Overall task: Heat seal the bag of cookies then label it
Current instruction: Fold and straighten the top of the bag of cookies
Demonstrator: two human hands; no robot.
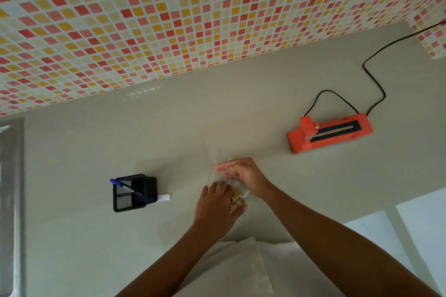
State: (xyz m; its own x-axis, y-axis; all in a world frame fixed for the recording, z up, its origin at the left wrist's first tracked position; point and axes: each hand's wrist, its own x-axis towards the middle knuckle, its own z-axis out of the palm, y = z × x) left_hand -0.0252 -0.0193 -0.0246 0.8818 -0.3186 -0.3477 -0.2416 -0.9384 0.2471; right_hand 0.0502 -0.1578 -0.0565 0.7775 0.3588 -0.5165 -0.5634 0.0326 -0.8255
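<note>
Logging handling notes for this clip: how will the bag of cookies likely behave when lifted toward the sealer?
Probably floppy: the bag of cookies is thin clear film, wrinkled under the right hand. Likely bottom-heavy, since the cookies bunch at the end the left hand holds. Contents look breakable, so squeezing seems risky.

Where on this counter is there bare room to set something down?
Bare grey counter runs between the mosaic-tiled wall and the clear bag of cookies, and again between that bag and the orange heat sealer. Crowded: beside the black mesh pen holder with its white label strip.
</note>
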